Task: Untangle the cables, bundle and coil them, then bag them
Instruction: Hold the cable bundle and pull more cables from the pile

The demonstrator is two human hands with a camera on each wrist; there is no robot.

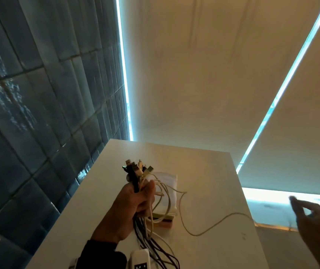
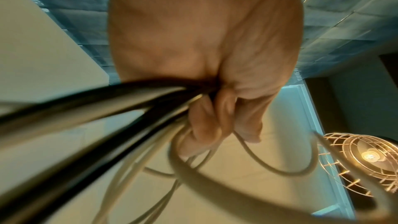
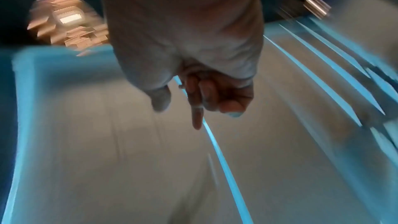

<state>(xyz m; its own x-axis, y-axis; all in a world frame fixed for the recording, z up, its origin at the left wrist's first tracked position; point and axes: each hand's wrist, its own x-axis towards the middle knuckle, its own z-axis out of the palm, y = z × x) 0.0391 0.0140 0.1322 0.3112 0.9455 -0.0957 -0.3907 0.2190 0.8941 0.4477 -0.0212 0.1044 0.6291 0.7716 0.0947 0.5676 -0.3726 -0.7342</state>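
Observation:
My left hand [image 1: 135,199] grips a bundle of black and white cables [image 1: 135,171] upright above the white table [image 1: 203,167], plugs pointing up. The loose lengths hang below my fist and loop in front of it [image 2: 150,108], held under curled fingers [image 2: 215,118]. One white cable [image 1: 213,228] runs out of the bundle to the right across the table. My right hand [image 1: 300,208] is blurred past the table's right edge, thumb and forefinger pinched together where that cable leads. In the right wrist view its fingers [image 3: 206,98] are curled, and the cable is lost in the blur.
A flat white bag [image 1: 166,181] lies on a small stack of pads [image 1: 165,219] behind the bundle. A dark tiled wall [image 1: 39,94] borders the table on the left, window blinds [image 1: 213,74] at the back. A wire cage lamp [image 2: 366,157] hangs overhead.

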